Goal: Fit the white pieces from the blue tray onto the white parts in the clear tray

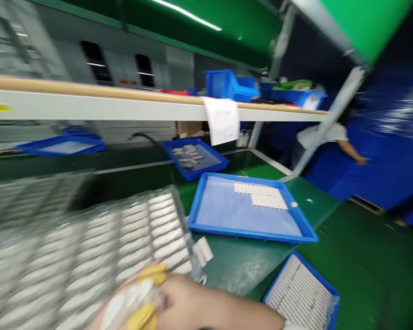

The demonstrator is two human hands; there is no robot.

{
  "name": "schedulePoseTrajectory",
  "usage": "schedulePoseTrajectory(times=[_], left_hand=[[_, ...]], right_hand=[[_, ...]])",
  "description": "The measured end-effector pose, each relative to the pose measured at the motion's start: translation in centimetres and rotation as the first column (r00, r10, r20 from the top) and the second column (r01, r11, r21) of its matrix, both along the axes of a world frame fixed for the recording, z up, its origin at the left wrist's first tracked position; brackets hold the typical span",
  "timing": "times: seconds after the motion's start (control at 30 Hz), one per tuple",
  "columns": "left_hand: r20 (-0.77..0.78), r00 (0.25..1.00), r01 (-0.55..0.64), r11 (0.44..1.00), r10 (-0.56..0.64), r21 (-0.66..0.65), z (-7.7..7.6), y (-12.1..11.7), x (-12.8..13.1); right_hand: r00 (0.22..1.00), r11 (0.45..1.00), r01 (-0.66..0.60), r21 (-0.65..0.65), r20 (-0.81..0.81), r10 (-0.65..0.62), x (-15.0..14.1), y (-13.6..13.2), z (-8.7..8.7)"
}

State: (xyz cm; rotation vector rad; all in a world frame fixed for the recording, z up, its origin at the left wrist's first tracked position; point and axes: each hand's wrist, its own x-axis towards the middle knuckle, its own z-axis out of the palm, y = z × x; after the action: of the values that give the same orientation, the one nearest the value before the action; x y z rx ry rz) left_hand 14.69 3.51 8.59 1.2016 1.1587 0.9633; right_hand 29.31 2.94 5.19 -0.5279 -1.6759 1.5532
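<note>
A large clear plastic blister tray (89, 247) with several rows of small white parts fills the lower left, smeared by motion. My right hand (165, 300) comes in from the bottom right. It wears yellow finger cots and is closed on the tray's near right edge, with something white under its fingers. A small white piece (203, 251) lies by the tray's right corner. My left hand is out of view.
On the green bench lie a blue tray (251, 234) with rows of white strips, a second (330, 293) at the bottom right, a third (179, 165) further back, and a fourth (62, 146) at left. A shelf (124, 107) with blue bins and a hanging paper (222, 120) runs overhead. A person (333, 135) works at right.
</note>
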Motion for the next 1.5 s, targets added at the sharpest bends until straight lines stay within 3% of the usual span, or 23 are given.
schedulePoseTrajectory(times=[0.1, 0.13, 0.27, 0.4, 0.57, 0.73, 0.97, 1.13, 1.3, 1.5], left_hand=[[0.009, 0.999, -0.033, 0.999, 0.033, -0.028, -0.9, -1.8, -1.1], [0.049, 0.998, 0.045, 0.999, -0.045, -0.004, -1.2, -2.0, -1.3], [0.166, 0.974, 0.129, 0.978, -0.156, 0.163, -2.2, -1.4, -2.4], [0.061, 0.975, 0.179, 0.917, -0.214, 0.357, -2.3, -1.5, -3.4], [-0.039, 0.968, 0.233, 0.839, -0.246, 0.491, -2.3, -1.6, -4.5], [-0.141, 0.951, 0.310, 0.809, -0.277, 0.500, -1.9, -1.4, -5.0], [-0.182, 0.950, 0.311, 0.799, -0.252, 0.515, -2.0, -1.4, -5.1], [-0.159, 0.957, 0.288, 0.773, -0.241, 0.565, -2.4, -1.3, -5.0], [-0.150, 0.966, 0.258, 0.752, -0.211, 0.607, -2.6, -1.2, -5.1], [-0.135, 0.966, 0.256, 0.759, -0.220, 0.598, -2.7, -1.1, -5.0]], right_hand=[[0.999, 0.984, 0.050, -0.169, 0.020, -0.048, -1.0, -1.1, -0.4], [0.994, 0.980, 0.088, -0.176, 0.077, -0.075, -1.1, -1.1, -0.6], [0.962, 0.991, 0.104, -0.078, 0.260, -0.081, -1.1, 0.4, -1.0], [0.916, 0.997, -0.002, 0.079, 0.399, -0.030, -0.9, 1.1, -0.5], [0.909, 0.988, 0.026, 0.152, 0.409, -0.086, -1.3, 1.1, -0.3], [0.899, 0.983, 0.047, 0.176, 0.422, -0.118, -1.4, 1.3, -1.0], [0.884, 0.984, 0.117, 0.138, 0.437, -0.166, -1.3, 1.1, -1.3], [0.876, 0.976, 0.049, 0.214, 0.460, -0.145, -1.2, 1.3, -1.4], [0.877, 0.918, 0.100, 0.384, 0.401, -0.264, -1.1, 1.6, -1.7], [0.863, 0.925, 0.051, 0.376, 0.450, -0.231, -0.9, 1.8, -1.5]])
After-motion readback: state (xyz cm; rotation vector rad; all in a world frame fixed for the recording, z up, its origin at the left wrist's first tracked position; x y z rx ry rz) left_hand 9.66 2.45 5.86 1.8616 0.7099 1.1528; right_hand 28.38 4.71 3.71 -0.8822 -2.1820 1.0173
